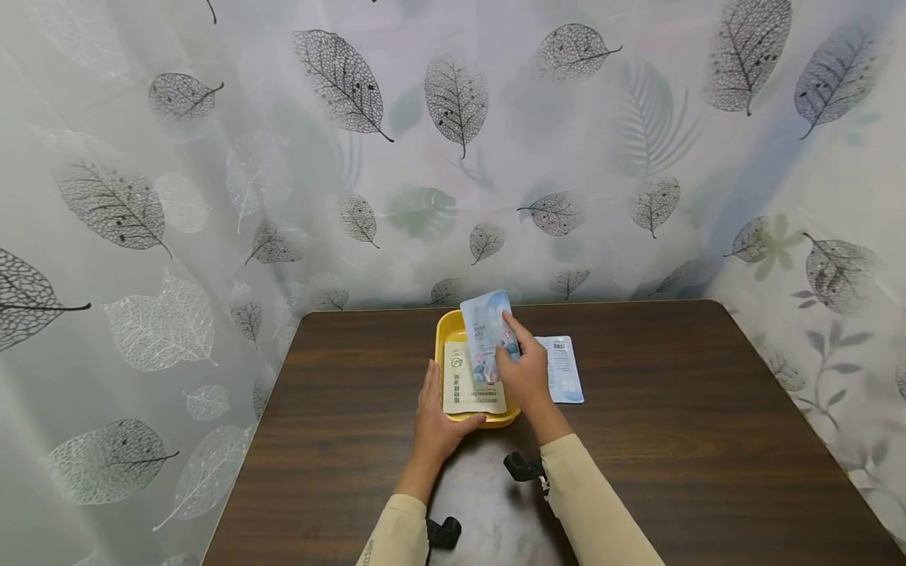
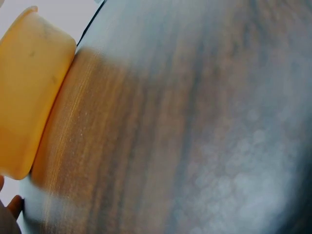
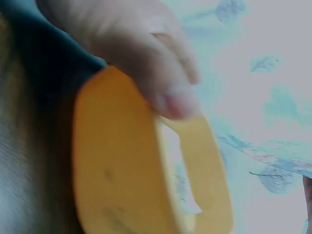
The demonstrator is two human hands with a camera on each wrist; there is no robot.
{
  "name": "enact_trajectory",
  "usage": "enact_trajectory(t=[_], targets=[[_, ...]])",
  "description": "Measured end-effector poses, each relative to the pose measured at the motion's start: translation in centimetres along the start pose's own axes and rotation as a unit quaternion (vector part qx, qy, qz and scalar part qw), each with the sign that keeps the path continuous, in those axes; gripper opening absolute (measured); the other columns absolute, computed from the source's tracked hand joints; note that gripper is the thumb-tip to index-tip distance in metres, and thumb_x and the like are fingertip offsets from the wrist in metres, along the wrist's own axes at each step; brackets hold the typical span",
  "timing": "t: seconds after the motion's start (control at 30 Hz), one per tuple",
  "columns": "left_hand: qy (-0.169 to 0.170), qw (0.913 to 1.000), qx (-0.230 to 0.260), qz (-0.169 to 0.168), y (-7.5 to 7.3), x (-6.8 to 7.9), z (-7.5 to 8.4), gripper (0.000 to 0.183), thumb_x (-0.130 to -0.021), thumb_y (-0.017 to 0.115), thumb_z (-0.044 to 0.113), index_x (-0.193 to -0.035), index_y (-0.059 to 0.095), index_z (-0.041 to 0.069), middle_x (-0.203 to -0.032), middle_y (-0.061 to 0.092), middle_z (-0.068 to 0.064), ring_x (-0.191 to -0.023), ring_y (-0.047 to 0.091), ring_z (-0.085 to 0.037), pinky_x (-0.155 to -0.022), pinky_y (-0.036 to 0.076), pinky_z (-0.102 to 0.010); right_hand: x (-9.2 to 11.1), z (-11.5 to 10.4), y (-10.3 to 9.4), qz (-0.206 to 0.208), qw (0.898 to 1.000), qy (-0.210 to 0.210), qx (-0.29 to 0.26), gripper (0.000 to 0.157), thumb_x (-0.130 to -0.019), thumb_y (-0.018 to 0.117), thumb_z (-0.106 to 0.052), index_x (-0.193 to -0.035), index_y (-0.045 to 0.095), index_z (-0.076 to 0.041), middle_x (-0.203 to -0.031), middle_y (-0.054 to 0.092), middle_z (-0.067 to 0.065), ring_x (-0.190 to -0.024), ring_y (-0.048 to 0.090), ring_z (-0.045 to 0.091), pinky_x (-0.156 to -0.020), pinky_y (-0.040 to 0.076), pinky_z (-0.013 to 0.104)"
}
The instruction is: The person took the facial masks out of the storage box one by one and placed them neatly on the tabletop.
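Observation:
A yellow plastic tray (image 1: 451, 324) stands toward the back of the table, with a beige printed sachet (image 1: 470, 393) lying in it. My left hand (image 1: 436, 417) holds the tray's near left corner, fingers along the left side and thumb along the front. In the right wrist view that thumb (image 3: 178, 100) bends onto the tray's rim. Above the tray, my right hand (image 1: 527, 369) pinches a light-blue flat sachet (image 1: 484, 322) with printed flowers. Its lower edge covers part of the beige sachet. A second light-blue sachet (image 1: 564, 369) lies right of the tray, partly behind my right hand.
The dark wood-grain table (image 1: 340, 393) has its back edge close behind the tray. A leaf-patterned curtain (image 1: 453, 181) hangs behind it and along both sides. Black wrist-camera mounts (image 1: 444, 533) stick out beneath the sleeves.

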State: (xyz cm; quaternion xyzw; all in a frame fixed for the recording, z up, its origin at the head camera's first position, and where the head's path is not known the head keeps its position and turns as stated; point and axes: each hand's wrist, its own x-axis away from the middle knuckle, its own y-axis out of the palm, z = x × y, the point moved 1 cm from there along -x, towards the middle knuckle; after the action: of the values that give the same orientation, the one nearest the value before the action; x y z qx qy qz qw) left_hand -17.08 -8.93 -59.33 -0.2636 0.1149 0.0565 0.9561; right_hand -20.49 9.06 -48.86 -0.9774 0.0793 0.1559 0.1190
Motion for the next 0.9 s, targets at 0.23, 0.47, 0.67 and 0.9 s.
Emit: enact_trajectory(t=[0.23, 0.47, 0.67, 0.9], targets=[[-0.002, 1.0, 0.008, -0.001, 0.0, -0.1, -0.1, 0.131, -0.059, 0.093, 0.055, -0.162, 0.027, 0.009, -0.171, 0.024, -0.008, -0.156, 0.028, -0.029, -0.122, 0.029, -0.057, -1.2, -0.8, -2.4, 0.034, 0.999, -0.022, -0.015, 0.059, -0.094, 0.058, 0.001, -0.15, 0.053, -0.016, -0.149, 0.057, 0.014, -0.098, 0.066, 0.029, -0.063, 0.05, 0.013], [0.0, 1.0, 0.009, 0.001, 0.1, 0.0, -0.2, 0.131, -0.057, 0.094, 0.052, -0.161, 0.029, 0.009, -0.171, 0.025, -0.008, -0.156, 0.028, -0.029, -0.122, 0.029, -0.056, -2.2, -0.5, -5.1, 0.065, 0.998, -0.017, -0.021, 0.06, -0.094, 0.058, 0.003, -0.151, 0.052, -0.016, -0.151, 0.056, 0.015, -0.108, 0.065, 0.032, -0.074, 0.051, 0.006], [0.012, 0.9999, 0.009, 0.004, 0.1, 0.0, -0.1, 0.129, -0.057, 0.095, 0.049, -0.16, 0.031, 0.008, -0.17, 0.025, -0.011, -0.154, 0.03, -0.033, -0.119, 0.032, -0.06, -2.5, 0.4, -7.6, 0.084, 0.996, 0.01, 0.001, 0.06, -0.095, 0.057, 0.0, -0.152, 0.05, -0.017, -0.154, 0.053, 0.011, -0.117, 0.063, 0.029, -0.08, 0.049, 0.003], [0.01, 0.9998, 0.014, 0.005, 0.0, 0.0, 0.1, 0.128, -0.057, 0.095, 0.05, -0.16, 0.032, 0.008, -0.17, 0.025, -0.01, -0.155, 0.029, -0.031, -0.12, 0.03, -0.059, -3.0, 2.6, -10.5, 0.112, 0.992, 0.05, -0.009, 0.062, -0.093, 0.057, 0.002, -0.152, 0.05, -0.015, -0.154, 0.052, 0.013, -0.109, 0.06, 0.018, -0.072, 0.051, 0.006]])
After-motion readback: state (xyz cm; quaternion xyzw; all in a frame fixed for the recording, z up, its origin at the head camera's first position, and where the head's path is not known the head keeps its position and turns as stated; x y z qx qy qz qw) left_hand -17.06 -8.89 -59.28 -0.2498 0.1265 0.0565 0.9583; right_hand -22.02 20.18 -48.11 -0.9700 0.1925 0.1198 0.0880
